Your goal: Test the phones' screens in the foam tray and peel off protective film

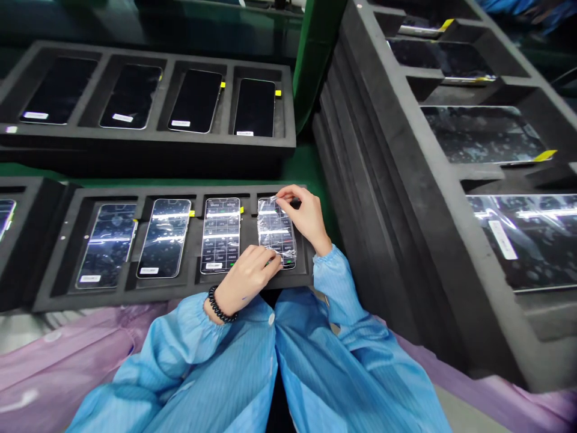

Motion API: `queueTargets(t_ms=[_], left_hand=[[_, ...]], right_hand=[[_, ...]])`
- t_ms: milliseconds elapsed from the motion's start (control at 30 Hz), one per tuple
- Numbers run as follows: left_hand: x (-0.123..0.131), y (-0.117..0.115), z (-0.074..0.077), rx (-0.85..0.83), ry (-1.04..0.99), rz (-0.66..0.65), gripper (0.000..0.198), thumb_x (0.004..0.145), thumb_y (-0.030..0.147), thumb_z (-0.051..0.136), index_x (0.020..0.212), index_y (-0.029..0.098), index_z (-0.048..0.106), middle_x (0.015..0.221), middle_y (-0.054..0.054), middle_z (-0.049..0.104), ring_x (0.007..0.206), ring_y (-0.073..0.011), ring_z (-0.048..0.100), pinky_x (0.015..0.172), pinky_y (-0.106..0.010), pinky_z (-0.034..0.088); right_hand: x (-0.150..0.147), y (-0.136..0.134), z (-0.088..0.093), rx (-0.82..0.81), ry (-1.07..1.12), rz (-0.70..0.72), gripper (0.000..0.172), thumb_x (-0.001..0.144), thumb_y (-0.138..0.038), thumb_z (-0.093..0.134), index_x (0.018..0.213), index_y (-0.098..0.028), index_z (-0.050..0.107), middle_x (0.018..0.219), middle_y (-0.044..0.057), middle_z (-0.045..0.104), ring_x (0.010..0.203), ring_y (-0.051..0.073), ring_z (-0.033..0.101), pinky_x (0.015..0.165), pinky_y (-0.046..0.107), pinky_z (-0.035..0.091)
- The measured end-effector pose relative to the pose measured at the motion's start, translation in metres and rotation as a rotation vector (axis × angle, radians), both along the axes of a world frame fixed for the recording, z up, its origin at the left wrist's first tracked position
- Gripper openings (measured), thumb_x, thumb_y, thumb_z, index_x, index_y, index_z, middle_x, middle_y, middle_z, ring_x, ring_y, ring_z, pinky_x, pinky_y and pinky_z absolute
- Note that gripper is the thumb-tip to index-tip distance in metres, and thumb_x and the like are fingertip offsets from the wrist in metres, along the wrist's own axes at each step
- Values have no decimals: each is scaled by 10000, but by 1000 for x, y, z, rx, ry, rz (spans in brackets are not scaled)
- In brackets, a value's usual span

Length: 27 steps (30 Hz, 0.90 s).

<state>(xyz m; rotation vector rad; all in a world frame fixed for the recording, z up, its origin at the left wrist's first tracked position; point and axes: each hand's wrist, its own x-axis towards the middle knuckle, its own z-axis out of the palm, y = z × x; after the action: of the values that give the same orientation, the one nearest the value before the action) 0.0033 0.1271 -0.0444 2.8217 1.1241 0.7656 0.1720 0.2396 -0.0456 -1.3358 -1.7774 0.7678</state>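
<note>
Two hands on crinkled, glossy rectangular phone film

The left hand hides the film-wrapped phone's near corner; the leftmost phone is cut off by the edge.

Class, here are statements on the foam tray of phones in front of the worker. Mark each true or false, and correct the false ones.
1. Both hands touch the rightmost phone in the near tray. True.
2. The left hand is at the phone's top end. False: it is at the bottom end; the right hand is at the top.
3. A dark beaded bracelet is on the left wrist. True.
4. The far tray holds no phones. False: it holds four.
</note>
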Motion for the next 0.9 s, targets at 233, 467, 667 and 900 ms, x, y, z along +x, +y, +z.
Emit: queueTargets(t_ms=[233,467,667,900], left_hand=[[-4,-2,-2,-31,-3,-35,82,960,137,560,982,139,639,884,-56,674,782,-168,539,722,-324,423],[0,-1,0,-52,6,-61,122,983,208,547,961,140,646,826,-42,653,758,-162,541,705,-313,418],[-2,-6,10,-90,-13,-93,201,975,302,574,901,136,660,780,-45,654,752,-167,558,705,-316,441],[-35,-12,18,-70,-113,-16,138,946,172,570,1021,155,685,902,-69,726,822,-179,584,751,-343,435]], right_hand=[[0,3,1,15,-58,-14,149,837,-94,667,817,-241,672,877,-22,741,887,194,640,848,330,469],[-1,6,-3,22,-114,-6,143,850,-104,656,808,-240,666,868,-11,729,910,216,625,869,358,440],[3,-2,1,116,-56,-46,94,895,-152,604,909,-222,664,1017,35,710,934,204,616,887,335,472],[23,-56,11,151,-97,-78,197,1005,-250,508,968,-254,701,1053,41,739,1038,230,631,967,398,465]])
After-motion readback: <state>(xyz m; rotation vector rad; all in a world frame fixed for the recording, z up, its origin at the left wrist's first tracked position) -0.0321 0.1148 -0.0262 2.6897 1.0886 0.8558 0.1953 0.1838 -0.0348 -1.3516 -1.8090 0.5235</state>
